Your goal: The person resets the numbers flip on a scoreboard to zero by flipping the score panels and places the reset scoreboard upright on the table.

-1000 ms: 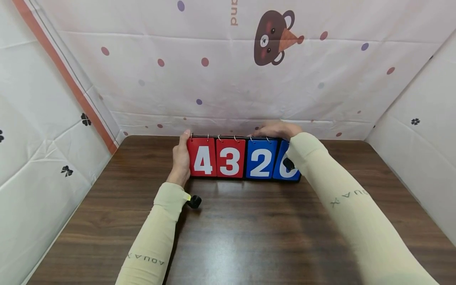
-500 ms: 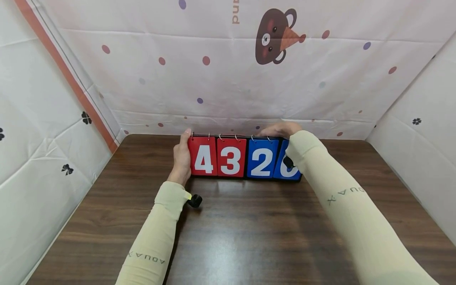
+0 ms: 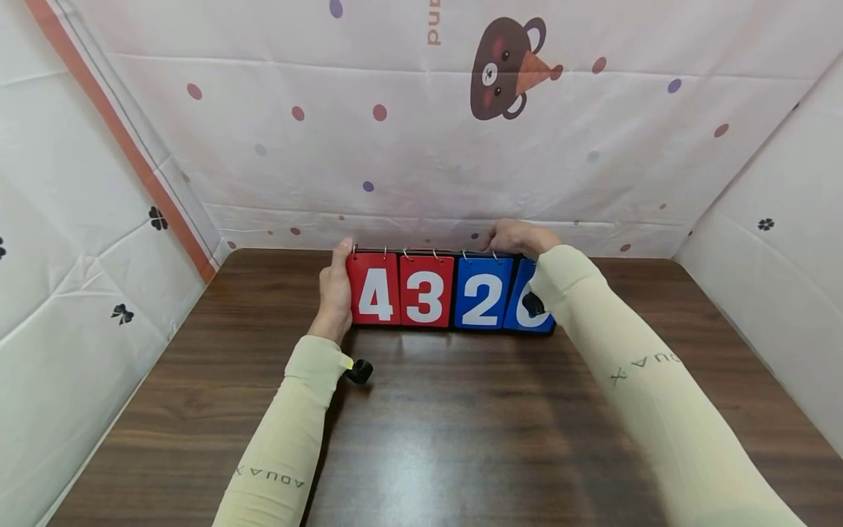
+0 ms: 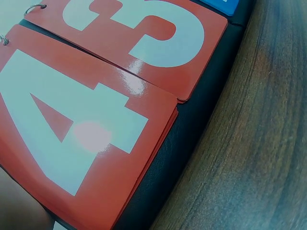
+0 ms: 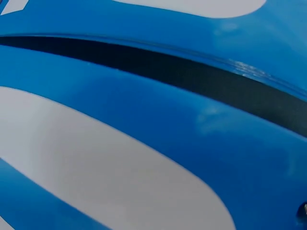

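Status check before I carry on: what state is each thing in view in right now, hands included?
Flip scoreboard: numbered side toward the head camera.
Left red card: showing 4.
Right red card: showing 3.
Left blue card: showing 2.
Right blue card: partly covered, digit uncertain.
Left hand: gripping the scoreboard's left end.
Right hand: at the top edge above the blue cards, grip hidden.

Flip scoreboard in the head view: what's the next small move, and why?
Perhaps move the right hand slightly aside: its cuff and wrist camera hide part of the rightmost blue card, while the left hand holds the left end of the scoreboard.
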Action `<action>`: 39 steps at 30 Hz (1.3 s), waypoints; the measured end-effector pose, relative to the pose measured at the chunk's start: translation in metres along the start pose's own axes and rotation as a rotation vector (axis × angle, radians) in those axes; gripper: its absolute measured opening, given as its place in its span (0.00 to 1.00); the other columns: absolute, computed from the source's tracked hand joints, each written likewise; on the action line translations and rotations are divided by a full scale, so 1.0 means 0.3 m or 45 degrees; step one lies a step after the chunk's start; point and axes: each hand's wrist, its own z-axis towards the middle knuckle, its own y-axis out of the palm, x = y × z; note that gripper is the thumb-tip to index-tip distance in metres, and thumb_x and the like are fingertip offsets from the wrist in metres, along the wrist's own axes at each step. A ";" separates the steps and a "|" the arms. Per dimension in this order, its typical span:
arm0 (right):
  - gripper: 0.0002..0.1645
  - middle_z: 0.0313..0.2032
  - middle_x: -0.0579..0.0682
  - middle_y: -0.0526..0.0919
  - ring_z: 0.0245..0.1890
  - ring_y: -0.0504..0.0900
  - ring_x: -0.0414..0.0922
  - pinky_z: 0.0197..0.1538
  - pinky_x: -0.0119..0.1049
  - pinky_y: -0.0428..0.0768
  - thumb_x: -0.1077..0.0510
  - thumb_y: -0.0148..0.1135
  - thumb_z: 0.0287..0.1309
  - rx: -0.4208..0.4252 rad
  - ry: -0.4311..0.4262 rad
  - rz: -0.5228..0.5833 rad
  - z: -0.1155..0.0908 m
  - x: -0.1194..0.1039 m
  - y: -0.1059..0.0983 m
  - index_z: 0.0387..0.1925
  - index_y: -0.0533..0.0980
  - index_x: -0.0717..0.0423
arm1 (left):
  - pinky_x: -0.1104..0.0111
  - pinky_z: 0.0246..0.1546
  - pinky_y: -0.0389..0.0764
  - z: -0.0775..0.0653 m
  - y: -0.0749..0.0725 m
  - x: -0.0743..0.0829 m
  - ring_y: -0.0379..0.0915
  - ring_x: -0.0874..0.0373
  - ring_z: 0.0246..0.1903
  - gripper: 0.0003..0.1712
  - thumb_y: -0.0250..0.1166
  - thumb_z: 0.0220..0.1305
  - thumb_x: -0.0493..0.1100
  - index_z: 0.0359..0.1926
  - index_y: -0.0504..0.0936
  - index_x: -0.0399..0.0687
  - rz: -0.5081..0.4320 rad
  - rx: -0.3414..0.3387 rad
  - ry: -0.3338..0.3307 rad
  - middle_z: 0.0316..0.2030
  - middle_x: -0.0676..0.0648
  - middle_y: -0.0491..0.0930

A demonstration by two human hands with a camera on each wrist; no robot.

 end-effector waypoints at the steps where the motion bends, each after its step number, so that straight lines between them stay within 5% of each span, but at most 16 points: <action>1: 0.20 0.62 0.64 0.71 0.61 0.67 0.56 0.66 0.53 0.66 0.67 0.49 0.65 0.011 -0.001 0.006 0.000 0.002 0.000 0.56 0.75 0.63 | 0.62 0.45 0.72 0.000 0.001 -0.001 0.75 0.55 0.41 0.35 0.53 0.54 0.78 0.38 0.76 0.52 0.003 -0.001 0.003 0.40 0.49 0.77; 13: 0.19 0.62 0.62 0.71 0.62 0.66 0.55 0.66 0.53 0.65 0.67 0.50 0.65 0.053 0.045 0.050 -0.004 0.005 -0.004 0.57 0.75 0.63 | 0.62 0.45 0.72 -0.002 0.005 0.008 0.75 0.55 0.42 0.36 0.53 0.54 0.78 0.39 0.75 0.52 0.013 -0.002 0.019 0.41 0.49 0.77; 26: 0.15 0.51 0.60 0.76 0.46 0.72 0.53 0.57 0.51 0.74 0.59 0.52 0.69 0.106 0.049 0.019 -0.016 -0.004 -0.002 0.48 0.77 0.65 | 0.62 0.45 0.72 -0.004 0.002 0.013 0.74 0.55 0.42 0.36 0.52 0.55 0.78 0.39 0.75 0.52 0.009 -0.004 0.007 0.41 0.49 0.77; 33: 0.16 0.57 0.61 0.75 0.52 0.73 0.54 0.61 0.53 0.72 0.60 0.51 0.68 0.086 0.079 0.039 -0.015 -0.004 -0.007 0.51 0.77 0.64 | 0.61 0.46 0.72 -0.003 0.003 0.009 0.74 0.55 0.43 0.36 0.53 0.54 0.79 0.40 0.75 0.53 0.013 -0.010 0.000 0.42 0.49 0.77; 39: 0.17 0.58 0.61 0.74 0.56 0.70 0.55 0.62 0.53 0.69 0.63 0.57 0.63 0.112 0.054 0.209 -0.020 -0.002 -0.007 0.53 0.74 0.63 | 0.62 0.44 0.71 -0.005 0.002 0.004 0.74 0.55 0.41 0.36 0.53 0.54 0.79 0.38 0.76 0.52 0.002 0.002 -0.014 0.40 0.49 0.77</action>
